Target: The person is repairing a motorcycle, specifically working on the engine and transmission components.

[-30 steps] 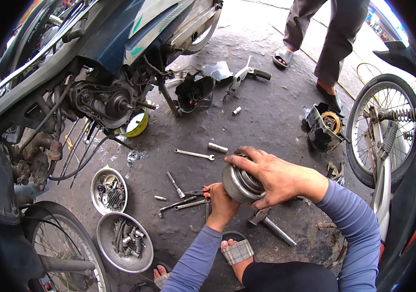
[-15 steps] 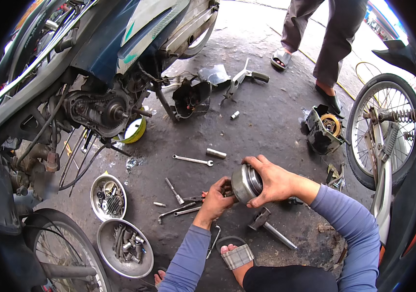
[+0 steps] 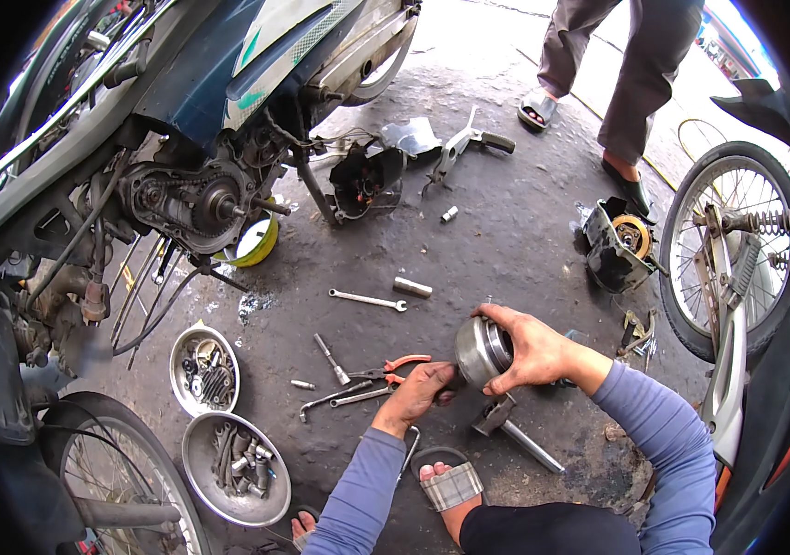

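Head view: left fisheye of worn pair, upright, facing steeply down and forward over ground (image 3: 524, 231); left hand (image 3: 418, 398) and right hand (image 3: 543, 350) near, below centre; bystander's legs (image 3: 640, 83) farther, at top edge.

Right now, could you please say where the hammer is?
In the head view, the hammer lies lower right of centre, below the round metal part in the right hand, near the sandalled foot.

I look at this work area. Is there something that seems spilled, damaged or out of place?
Yes: a pale, wet-looking patch marks the ground near the yellow-green bowl, perhaps a spill. A wrench and a hammer lie loose underfoot, easy to step on. The round metal part in the right hand shows no clear damage.
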The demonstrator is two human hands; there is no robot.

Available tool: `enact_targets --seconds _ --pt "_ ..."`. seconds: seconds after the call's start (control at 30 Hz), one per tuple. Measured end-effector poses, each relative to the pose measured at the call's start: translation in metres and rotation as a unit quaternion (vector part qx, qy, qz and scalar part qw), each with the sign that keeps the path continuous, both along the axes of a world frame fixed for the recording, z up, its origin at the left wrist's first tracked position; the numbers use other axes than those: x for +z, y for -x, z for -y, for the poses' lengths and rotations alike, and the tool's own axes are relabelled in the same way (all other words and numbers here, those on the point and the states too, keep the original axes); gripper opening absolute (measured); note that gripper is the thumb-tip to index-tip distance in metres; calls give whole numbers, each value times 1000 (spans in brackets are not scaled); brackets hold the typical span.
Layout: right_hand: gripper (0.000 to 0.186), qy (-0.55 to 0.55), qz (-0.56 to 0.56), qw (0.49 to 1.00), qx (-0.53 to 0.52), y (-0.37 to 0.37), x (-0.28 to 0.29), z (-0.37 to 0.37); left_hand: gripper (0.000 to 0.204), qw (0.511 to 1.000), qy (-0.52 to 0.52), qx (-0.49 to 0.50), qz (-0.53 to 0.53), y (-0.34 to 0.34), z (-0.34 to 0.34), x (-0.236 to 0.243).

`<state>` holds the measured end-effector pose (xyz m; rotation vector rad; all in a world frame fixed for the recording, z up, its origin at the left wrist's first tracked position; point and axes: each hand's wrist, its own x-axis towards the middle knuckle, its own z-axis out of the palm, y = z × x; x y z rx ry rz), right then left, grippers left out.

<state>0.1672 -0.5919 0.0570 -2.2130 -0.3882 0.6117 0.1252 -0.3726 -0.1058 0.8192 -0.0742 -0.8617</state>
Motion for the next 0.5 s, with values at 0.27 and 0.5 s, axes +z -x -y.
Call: enact_targets --seconds 0.27,0.5 --pt "106 164 112 975 -104 -68 -21 37 35 978 5 193 -76 30 -47 -4" --pt "110 343 82 911 -212 -200 -84 57 20 976 -24 216 -21 54 -39 23"
